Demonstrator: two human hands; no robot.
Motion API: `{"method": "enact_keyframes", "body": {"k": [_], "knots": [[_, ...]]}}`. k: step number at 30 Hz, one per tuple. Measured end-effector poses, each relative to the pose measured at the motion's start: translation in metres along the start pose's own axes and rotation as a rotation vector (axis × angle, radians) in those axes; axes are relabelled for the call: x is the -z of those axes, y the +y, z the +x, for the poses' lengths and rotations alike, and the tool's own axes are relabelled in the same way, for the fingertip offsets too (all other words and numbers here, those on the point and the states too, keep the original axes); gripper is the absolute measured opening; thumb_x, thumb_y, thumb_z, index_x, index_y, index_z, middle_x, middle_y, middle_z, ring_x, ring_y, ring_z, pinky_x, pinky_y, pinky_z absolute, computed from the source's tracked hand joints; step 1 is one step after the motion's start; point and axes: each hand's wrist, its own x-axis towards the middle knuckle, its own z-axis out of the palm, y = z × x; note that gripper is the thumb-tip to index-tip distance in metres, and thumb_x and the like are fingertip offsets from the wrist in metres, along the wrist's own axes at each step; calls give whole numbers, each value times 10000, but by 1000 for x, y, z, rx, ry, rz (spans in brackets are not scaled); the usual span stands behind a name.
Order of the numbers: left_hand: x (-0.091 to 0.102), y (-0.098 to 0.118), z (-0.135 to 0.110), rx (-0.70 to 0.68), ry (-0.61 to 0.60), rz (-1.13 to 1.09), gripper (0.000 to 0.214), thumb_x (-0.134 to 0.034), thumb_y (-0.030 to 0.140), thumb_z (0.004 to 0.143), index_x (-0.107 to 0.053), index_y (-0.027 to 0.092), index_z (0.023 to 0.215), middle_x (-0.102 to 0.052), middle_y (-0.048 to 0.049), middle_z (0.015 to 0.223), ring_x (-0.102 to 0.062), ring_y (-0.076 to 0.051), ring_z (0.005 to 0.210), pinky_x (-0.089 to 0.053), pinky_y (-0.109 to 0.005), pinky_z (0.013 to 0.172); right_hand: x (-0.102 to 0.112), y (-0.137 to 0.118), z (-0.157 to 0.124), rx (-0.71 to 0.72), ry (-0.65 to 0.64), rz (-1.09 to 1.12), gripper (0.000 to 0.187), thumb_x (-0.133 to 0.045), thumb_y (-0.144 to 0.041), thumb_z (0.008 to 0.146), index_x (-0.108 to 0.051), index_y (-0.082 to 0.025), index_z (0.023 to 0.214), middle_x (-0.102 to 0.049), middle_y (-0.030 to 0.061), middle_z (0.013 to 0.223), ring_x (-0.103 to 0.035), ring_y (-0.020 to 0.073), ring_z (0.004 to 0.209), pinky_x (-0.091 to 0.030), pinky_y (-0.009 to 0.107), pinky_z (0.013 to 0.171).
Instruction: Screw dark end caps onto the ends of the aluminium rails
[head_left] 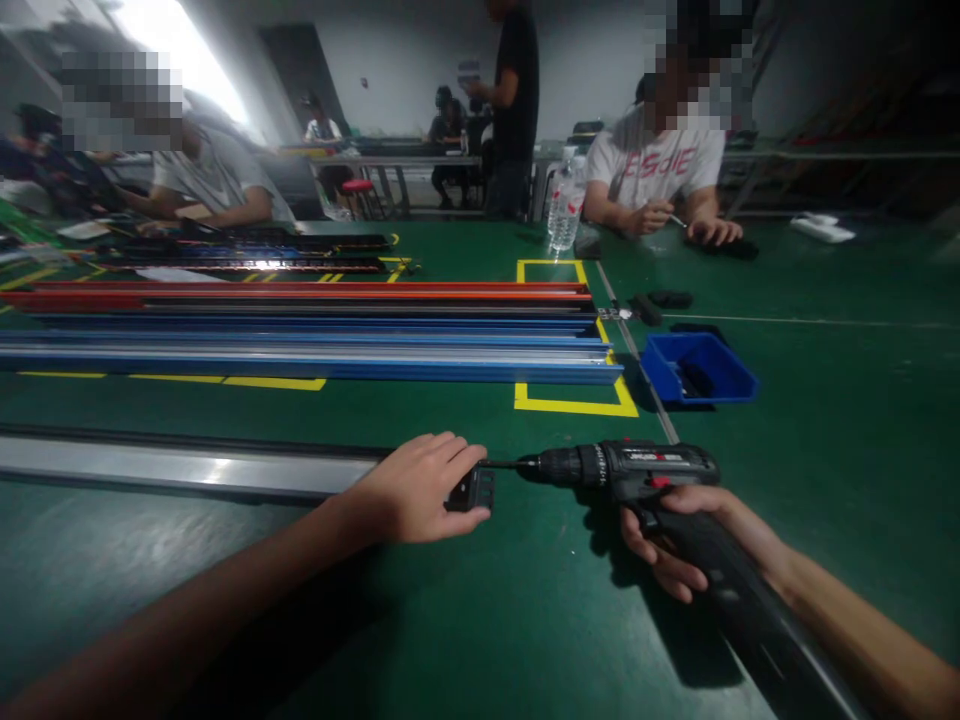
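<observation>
My left hand is closed over a small black end piece at the right end of a long grey metal rail lying on the green table. My right hand grips the handle of a black cordless drill. The drill lies level and points left. Its bit touches the black end piece just beside my left fingers.
Several long red, black and blue rails are stacked across the table behind. A blue bin sits at the right, a water bottle farther back. One person in a white shirt sits opposite; others work at the left and behind.
</observation>
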Motion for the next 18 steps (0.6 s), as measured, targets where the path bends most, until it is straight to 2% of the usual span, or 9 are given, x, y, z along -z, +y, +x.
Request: {"method": "enact_keyframes", "body": {"k": [11, 18], "knots": [[1, -1, 0, 17, -29, -21, 546, -558, 546, 941, -549, 150, 1316, -659, -132, 1165, -619, -299, 1063, -499, -479, 936, -1, 0, 1, -11, -38, 30, 428, -542, -389, 923, -687, -26, 1097, -718, 132, 915, -655, 118, 553, -592, 286, 632], [1, -1, 0, 20, -29, -31, 548, -558, 543, 946, -546, 148, 1325, -658, -136, 1180, -614, -296, 1068, -498, -477, 939, 2, 1, 1, -4, -16, 17, 435, -555, -395, 912, -695, -21, 1084, -705, 135, 896, -636, 119, 527, -587, 289, 614]]}}
